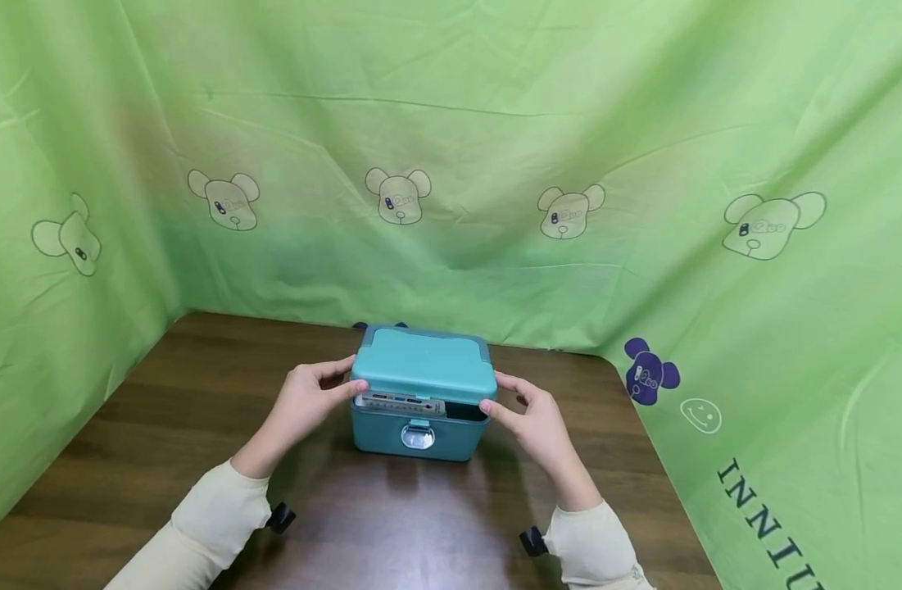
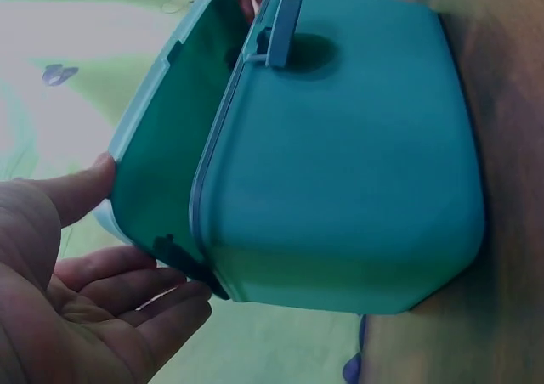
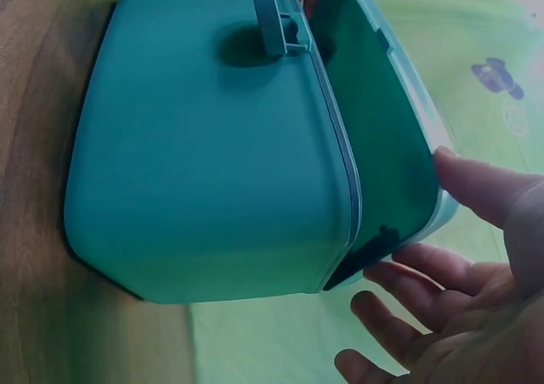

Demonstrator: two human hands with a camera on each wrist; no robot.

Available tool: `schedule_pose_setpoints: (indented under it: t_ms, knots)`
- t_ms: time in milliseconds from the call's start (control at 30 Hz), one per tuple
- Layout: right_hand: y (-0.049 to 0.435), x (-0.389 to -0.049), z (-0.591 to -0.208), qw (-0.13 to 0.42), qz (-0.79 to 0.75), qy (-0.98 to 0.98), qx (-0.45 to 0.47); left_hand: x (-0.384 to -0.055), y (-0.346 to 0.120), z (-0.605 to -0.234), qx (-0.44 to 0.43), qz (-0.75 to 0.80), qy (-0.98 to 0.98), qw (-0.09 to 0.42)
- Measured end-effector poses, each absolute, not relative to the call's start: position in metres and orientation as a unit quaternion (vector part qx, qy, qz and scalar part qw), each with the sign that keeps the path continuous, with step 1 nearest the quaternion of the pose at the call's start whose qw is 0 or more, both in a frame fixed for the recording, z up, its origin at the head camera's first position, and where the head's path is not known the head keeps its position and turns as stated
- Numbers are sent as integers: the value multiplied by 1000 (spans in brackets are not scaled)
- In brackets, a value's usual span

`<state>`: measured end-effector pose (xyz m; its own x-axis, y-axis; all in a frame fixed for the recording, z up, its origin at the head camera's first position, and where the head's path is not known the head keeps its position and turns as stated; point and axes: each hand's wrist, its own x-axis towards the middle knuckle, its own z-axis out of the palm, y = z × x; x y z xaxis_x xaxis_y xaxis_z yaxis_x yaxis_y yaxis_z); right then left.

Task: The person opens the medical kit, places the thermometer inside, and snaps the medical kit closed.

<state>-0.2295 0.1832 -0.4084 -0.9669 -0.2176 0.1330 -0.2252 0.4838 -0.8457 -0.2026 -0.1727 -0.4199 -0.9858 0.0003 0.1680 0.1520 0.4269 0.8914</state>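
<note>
A teal storage box [image 1: 384, 438] stands on the table, its hinged lid [image 1: 428, 360] partly raised. My left hand [image 1: 303, 410] holds the lid's left front corner, thumb at the front edge and fingers along the side. At the opposite corner, my right hand [image 1: 532, 418] grips the lid in the same way. Through the gap in the head view, a white printed item [image 1: 402, 404] shows inside the left part of the box; its kind cannot be told. The latch [image 1: 418, 436] on the front hangs unfastened. Both wrist views show the lid's inner side [image 2: 170, 146] tilted away from the box body [image 3: 204, 163].
The brown wooden table [image 1: 222, 360] lies under the box. Green cloth [image 1: 458, 279] printed with bear heads hangs behind and at both sides. A black wrist-strap piece [image 1: 281, 518] sticks out by the left sleeve, another black piece [image 1: 533, 542] by the right.
</note>
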Motion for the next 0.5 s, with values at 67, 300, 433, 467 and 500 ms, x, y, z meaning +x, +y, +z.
schedule_pose_setpoints:
  t_ms: [67,300,433,467,500]
  knots:
    - [183,-229,-410,7,486,-864,131,-200,-171,-423,-48,-538,-839,72]
    - [182,-232,-417,26,472,-870,139,-200,-166,-428,-48,-535,-839,86]
    - [179,-234,-423,47,468,-872,137,-201,-163,-434,-40,-528,-843,97]
    - [179,-235,-425,54,469,-871,136,-202,-162,-436,-38,-529,-842,99]
    - [178,-235,-427,61,473,-869,134,-202,-161,-438,-37,-529,-842,101]
